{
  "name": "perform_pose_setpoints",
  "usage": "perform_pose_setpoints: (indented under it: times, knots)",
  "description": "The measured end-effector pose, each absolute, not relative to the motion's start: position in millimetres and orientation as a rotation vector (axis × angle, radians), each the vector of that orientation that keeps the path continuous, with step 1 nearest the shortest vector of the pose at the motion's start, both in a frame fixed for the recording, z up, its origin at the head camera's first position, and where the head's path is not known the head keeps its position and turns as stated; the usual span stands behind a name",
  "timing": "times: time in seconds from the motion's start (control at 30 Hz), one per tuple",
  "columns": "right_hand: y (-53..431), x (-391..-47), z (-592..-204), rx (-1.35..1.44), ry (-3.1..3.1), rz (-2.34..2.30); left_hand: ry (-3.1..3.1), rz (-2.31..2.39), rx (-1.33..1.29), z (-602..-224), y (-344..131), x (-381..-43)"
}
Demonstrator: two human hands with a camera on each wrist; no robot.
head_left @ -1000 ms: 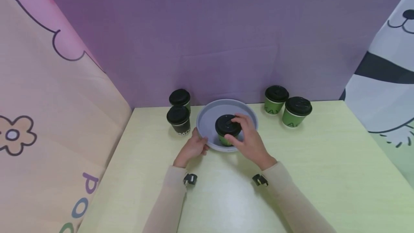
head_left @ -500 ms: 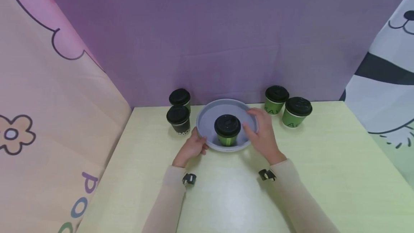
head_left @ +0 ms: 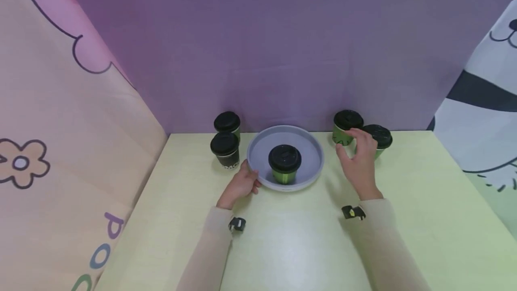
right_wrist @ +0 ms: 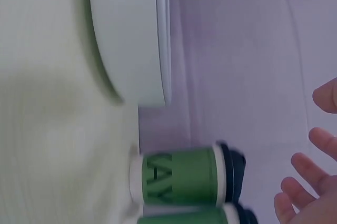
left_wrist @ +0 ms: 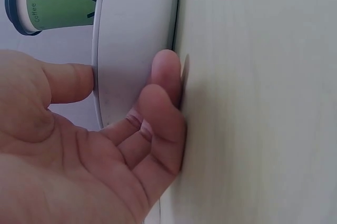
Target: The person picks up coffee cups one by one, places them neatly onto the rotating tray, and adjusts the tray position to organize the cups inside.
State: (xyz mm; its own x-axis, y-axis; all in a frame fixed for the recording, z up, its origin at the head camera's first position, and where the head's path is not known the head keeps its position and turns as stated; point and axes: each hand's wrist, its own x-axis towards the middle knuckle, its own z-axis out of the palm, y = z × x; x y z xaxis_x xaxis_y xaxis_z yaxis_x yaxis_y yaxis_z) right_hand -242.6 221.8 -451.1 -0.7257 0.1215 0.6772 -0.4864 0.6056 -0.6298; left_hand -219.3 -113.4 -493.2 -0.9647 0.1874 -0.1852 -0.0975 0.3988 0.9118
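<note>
A round grey tray stands on the table with a green paper cup under a black lid inside it. My left hand grips the tray's near left edge; in the left wrist view its thumb lies at the rim and the other fingers curl against the wall and underside. My right hand is held over the right side, thumb and fingers spread, holding nothing. It is nearest two lidded green cups: the back one and the front one, partly hidden behind the hand.
Left of the tray stand two more lidded cups, a black one in front and another behind it. A purple backdrop rises at the table's far edge, with printed cloth on both sides.
My right hand has left the cup in the tray and moved right to the two green cups. My left hand stays on the tray's edge.
</note>
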Motion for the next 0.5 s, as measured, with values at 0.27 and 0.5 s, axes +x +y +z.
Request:
perform_pose_setpoints:
  times: [0.27,0.5]
  knots:
    - [250.9,-242.9,-448.4,0.097,-2.113,1.141,2.400,1.590,0.044,-494.1,-112.2,-219.5]
    - [271.4,-244.5,-455.3,-0.114,-2.172,1.139,2.387,1.597,0.016,-495.1,-112.0,-222.1]
